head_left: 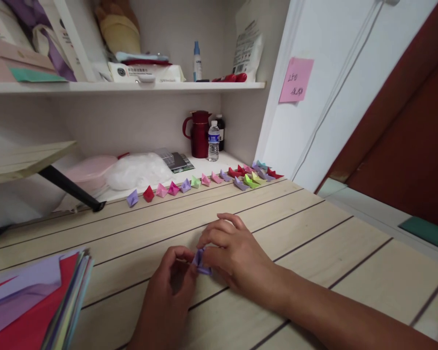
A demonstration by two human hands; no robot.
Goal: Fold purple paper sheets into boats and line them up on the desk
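A small folded purple paper boat (202,264) is pinched between my two hands, low over the wooden table. My left hand (171,287) grips its left side between thumb and index finger. On its right side, the thumb and fingers of my right hand (233,250) close on the paper and cover part of it. Along the table's far edge runs a row of folded paper boats in several colours, among them a red boat (149,194), a pink boat (161,190) and a yellow-green boat (250,182).
A stack of coloured paper (29,311) lies at the lower left. Behind the table, the white shelf holds a dark red jug (200,136), a water bottle (213,141) and a white plastic bag (138,171). A small raised stand (29,158) has a black leg at the left.
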